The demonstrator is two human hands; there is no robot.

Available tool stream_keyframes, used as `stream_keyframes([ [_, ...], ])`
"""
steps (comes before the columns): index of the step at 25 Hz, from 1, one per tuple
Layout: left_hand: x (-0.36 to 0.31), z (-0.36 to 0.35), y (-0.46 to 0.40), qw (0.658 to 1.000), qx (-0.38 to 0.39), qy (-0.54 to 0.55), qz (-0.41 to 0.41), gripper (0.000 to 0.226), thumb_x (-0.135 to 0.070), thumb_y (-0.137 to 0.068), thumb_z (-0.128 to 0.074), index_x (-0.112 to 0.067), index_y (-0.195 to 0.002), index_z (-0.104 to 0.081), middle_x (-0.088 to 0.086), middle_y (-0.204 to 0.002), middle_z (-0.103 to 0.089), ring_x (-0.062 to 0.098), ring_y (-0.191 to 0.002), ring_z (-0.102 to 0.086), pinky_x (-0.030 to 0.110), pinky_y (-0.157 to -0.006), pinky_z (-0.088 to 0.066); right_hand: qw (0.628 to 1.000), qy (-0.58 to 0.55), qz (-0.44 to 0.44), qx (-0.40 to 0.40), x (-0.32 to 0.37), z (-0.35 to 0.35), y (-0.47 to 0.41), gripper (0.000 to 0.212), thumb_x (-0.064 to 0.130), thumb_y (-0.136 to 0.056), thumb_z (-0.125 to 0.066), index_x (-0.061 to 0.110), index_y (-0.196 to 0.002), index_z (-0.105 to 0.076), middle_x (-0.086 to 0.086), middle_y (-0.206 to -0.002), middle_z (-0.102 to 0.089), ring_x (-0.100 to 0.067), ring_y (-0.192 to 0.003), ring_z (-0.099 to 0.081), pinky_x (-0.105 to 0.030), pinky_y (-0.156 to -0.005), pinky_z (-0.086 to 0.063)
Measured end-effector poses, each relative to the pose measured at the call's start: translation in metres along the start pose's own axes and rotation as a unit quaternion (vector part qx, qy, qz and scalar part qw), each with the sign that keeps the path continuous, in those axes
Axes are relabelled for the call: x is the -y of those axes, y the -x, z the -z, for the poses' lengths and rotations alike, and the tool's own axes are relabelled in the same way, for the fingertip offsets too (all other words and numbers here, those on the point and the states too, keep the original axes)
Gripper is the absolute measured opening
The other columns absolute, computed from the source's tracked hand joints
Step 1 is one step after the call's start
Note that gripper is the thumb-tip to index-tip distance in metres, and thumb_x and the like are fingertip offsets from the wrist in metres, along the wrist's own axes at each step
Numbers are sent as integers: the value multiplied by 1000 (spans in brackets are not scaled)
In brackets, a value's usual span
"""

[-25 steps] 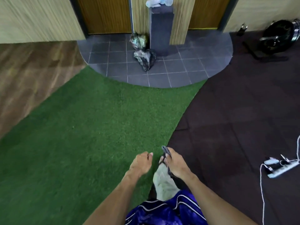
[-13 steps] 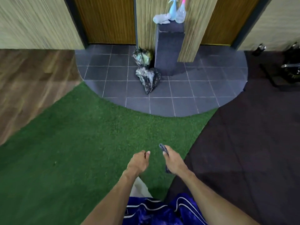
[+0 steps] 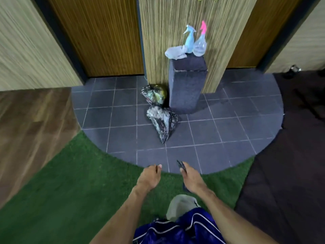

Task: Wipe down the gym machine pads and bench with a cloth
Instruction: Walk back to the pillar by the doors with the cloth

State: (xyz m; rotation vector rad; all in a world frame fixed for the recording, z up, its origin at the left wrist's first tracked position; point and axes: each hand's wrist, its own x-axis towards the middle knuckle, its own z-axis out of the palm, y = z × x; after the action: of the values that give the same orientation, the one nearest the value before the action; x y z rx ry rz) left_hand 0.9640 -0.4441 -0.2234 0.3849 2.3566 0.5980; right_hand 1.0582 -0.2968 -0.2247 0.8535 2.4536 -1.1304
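My right hand (image 3: 190, 178) is closed around a dark cloth (image 3: 181, 166) whose tip sticks out above the fingers, with another bit showing under the wrist. My left hand (image 3: 149, 176) hangs beside it with fingers curled and nothing in it. Ahead, a dark block-shaped stand (image 3: 187, 81) carries a blue spray bottle (image 3: 189, 41), a clear spray bottle with a pink head (image 3: 200, 44) and a pale crumpled cloth (image 3: 175, 52). No gym machine pad or bench is in view.
Two tied plastic bags (image 3: 161, 118) lie on the grey tiles (image 3: 219, 131) left of the stand. Green turf (image 3: 61, 182) is underfoot, wood flooring (image 3: 26, 124) at left, dark rubber mat (image 3: 290, 173) at right. Wooden doors (image 3: 105, 36) flank a striped pillar (image 3: 161, 23).
I have walked forward over the turf; the stand, bottles and bags are much nearer and lower in view. Both hands keep their pose, the right still holding the cloth.
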Motion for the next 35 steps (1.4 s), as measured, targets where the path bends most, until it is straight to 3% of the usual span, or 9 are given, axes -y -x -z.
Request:
stream_keyframes([
  [4, -51, 64, -110, 1000, 10, 1, -12, 49, -30, -107, -26, 7, -113, -57, 27, -118, -64, 42, -113, -59, 45, -94, -44, 1000, -8, 16, -6, 45, 49, -121, 36, 22, -105, -34, 10, -137, -45, -17, -132, -58, -34, -116, -57, -35, -88, -43],
  [11, -156, 196, -323, 998, -59, 26, -16, 41, -30, -105, -32, -1, -115, -59, 22, -119, -64, 41, -111, -59, 47, -97, -47, 996, 39, 85, -9, 136, 178, -343, 45, 23, -106, -31, 11, -150, -31, -13, -148, -48, -30, -135, -46, -32, -103, -36],
  [20, -279, 439, -535, 970, -218, 43, -96, 40, -33, -104, -32, -3, -111, -57, 21, -110, -67, 38, -103, -63, 42, -86, -48, 975, 50, 203, -76, 310, 358, -585, 40, 24, -105, -36, 13, -142, -42, -12, -136, -56, -26, -124, -53, -31, -101, -39],
  [25, -344, 582, -627, 938, -303, 10, -168, 44, -41, -102, -30, -9, -112, -59, 15, -108, -64, 36, -104, -61, 52, -91, -50, 951, 78, 277, -117, 425, 455, -681, 46, 21, -105, -36, 11, -150, -33, -10, -152, -43, -26, -139, -43, -29, -111, -31],
  [28, -373, 641, -670, 925, -338, -32, -169, 44, -40, -102, -28, -12, -122, -56, 16, -121, -60, 39, -117, -55, 54, -97, -46, 923, 127, 335, -137, 478, 502, -722, 46, 26, -105, -35, 18, -151, -31, -10, -147, -47, -30, -125, -56, -32, -102, -42],
  [31, -387, 676, -714, 927, -329, -77, -159, 45, -40, -103, -28, -12, -131, -50, 17, -129, -53, 38, -125, -49, 54, -102, -40, 888, 205, 397, -107, 509, 539, -765, 47, 29, -105, -34, 32, -152, -24, 1, -148, -41, -19, -84, -70, -27, -68, -57],
  [32, -388, 683, -729, 930, -321, -84, -158, 46, -40, -103, -27, -12, -133, -48, 17, -130, -52, 38, -126, -48, 54, -103, -39, 870, 254, 411, -100, 517, 550, -778, 49, 28, -105, -33, 34, -152, -20, -2, -155, -34, -19, -93, -70, -28, -70, -59],
  [33, -387, 688, -743, 933, -312, -89, -155, 47, -42, -103, -26, -13, -135, -46, 16, -132, -50, 37, -127, -47, 54, -104, -38, 853, 317, 404, -95, 527, 560, -786, 52, 25, -106, -32, 34, -154, -14, -5, -162, -22, -24, -115, -63, -36, -86, -59],
  [35, -382, 696, -766, 937, -300, -94, -152, 50, -45, -103, -23, -14, -138, -43, 15, -134, -49, 35, -129, -46, 53, -106, -37, 799, 444, 395, -91, 540, 574, -807, 59, 15, -104, -27, 30, -155, -5, -5, -165, -1, -28, -146, -29, -43, -112, -41],
])
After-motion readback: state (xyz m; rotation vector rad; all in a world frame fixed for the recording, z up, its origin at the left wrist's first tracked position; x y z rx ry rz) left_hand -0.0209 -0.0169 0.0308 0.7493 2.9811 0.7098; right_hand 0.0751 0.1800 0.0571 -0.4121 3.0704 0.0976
